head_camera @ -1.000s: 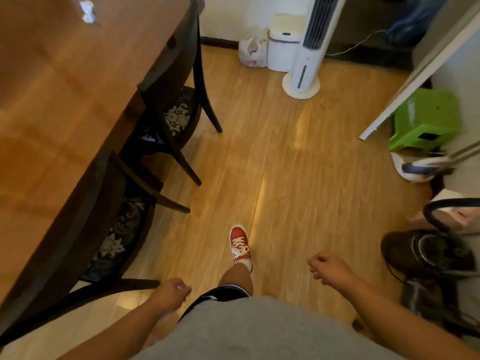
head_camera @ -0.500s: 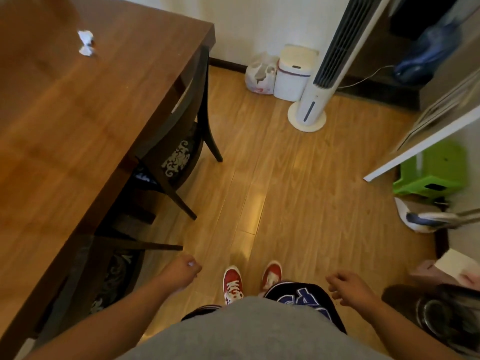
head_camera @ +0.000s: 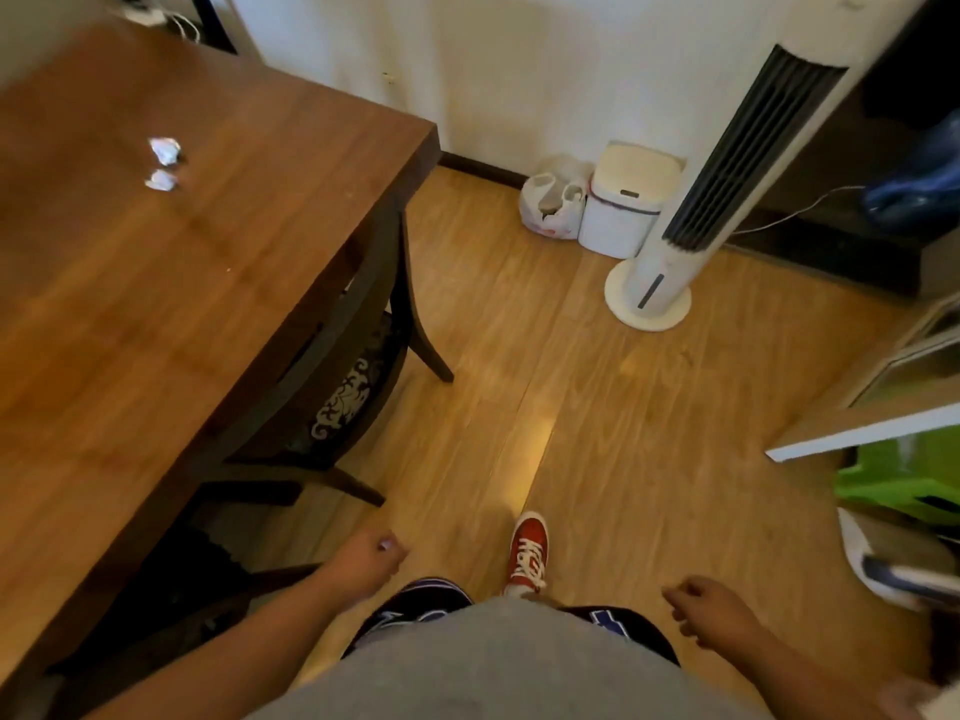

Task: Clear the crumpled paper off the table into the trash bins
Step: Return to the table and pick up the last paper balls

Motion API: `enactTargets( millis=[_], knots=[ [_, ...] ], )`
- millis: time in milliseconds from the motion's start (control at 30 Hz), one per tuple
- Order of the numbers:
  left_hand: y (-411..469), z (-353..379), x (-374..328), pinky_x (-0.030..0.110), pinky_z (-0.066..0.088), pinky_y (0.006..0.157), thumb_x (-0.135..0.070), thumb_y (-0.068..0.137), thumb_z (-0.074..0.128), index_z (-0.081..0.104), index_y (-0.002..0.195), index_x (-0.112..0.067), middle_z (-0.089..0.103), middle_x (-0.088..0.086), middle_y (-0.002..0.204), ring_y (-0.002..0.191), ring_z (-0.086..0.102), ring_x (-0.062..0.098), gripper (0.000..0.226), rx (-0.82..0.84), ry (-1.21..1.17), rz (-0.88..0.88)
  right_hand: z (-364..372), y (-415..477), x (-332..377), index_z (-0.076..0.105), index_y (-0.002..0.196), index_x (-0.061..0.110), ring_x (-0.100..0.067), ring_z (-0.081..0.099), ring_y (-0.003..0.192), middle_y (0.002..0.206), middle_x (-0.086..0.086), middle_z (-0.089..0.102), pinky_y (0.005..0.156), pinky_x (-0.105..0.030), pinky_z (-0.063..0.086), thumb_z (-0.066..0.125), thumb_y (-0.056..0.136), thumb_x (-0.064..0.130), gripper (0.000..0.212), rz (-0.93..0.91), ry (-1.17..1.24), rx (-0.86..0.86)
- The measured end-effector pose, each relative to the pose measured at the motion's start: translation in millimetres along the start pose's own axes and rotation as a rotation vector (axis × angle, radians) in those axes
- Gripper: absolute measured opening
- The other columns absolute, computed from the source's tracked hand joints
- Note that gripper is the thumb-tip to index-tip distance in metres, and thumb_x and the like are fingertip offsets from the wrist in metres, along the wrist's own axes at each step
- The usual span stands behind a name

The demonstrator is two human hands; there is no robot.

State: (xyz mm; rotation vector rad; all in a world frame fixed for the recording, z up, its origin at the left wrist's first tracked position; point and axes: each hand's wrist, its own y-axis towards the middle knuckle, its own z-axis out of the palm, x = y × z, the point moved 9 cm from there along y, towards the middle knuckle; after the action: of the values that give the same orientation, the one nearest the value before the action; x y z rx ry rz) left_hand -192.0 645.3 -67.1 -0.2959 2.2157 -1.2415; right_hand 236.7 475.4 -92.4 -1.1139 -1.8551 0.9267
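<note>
Since half a second ago the view has swung up toward the wall, bins now bigger in frame, one red shoe (head_camera: 529, 550) forward instead of two side by side. Left hand (head_camera: 370, 559) low by the table edge, fingers curled in, a small white bit showing at the fingertips (head_camera: 385, 545), looks like paper pinched there but too small to be sure. Right hand (head_camera: 702, 608) hangs over the floor, fingers loosely curled, nothing seen in it. Dark shorts (head_camera: 415, 605) carry blue lettering, not readable. Table (head_camera: 156, 314) at left, a dark chair (head_camera: 343, 387) tucked under it. Two crumpled paper balls (head_camera: 164, 150) lie on the far part of the tabletop, just beside each other, well apart from both hands. Farther off against the wall: white plastic bag (head_camera: 553, 202) touching a white lidded bin (head_camera: 626, 200), tall white tower fan (head_camera: 691, 200) just beside that. No readable labels.
</note>
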Motion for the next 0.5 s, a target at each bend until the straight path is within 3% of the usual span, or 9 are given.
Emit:
enactTargets(
  millis=[200, 267, 500],
  knots=[
    [14, -30, 2, 0.031, 0.048, 0.071, -0.032, 0.094, 0.051, 0.061, 0.082, -0.013, 0.064, 0.006, 0.079, 0.074, 0.060, 0.018, 0.024, -0.037, -0.001, -0.091, -45, 42, 126, 0.063, 0.082, 0.007, -0.021, 0.060, 0.064, 0.079, -0.013, 0.066, 0.061, -0.032, 0.044, 0.060, 0.092, 0.031, 0.026, -0.182, -0.160, 0.030],
    [16, -42, -5, 0.029, 0.046, 0.068, -0.033, 0.094, 0.051, 0.060, 0.080, -0.015, 0.063, 0.003, 0.078, 0.071, 0.058, 0.014, 0.024, -0.044, -0.031, -0.099, -47, 47, 182, 0.064, 0.084, 0.011, -0.019, 0.064, 0.068, 0.082, -0.009, 0.068, 0.061, -0.030, 0.047, 0.059, 0.092, 0.031, 0.023, -0.283, -0.203, 0.042],
    [19, -113, -93, 0.022, 0.047, 0.069, -0.045, 0.091, 0.054, 0.064, 0.086, -0.029, 0.068, -0.004, 0.091, 0.082, 0.062, 0.007, 0.019, -0.059, -0.186, 0.042, -24, 12, 389, 0.067, 0.086, 0.028, -0.008, 0.067, 0.077, 0.081, 0.005, 0.071, 0.067, -0.026, 0.051, 0.061, 0.090, 0.036, 0.011, -0.653, -0.286, 0.154]
  ],
)
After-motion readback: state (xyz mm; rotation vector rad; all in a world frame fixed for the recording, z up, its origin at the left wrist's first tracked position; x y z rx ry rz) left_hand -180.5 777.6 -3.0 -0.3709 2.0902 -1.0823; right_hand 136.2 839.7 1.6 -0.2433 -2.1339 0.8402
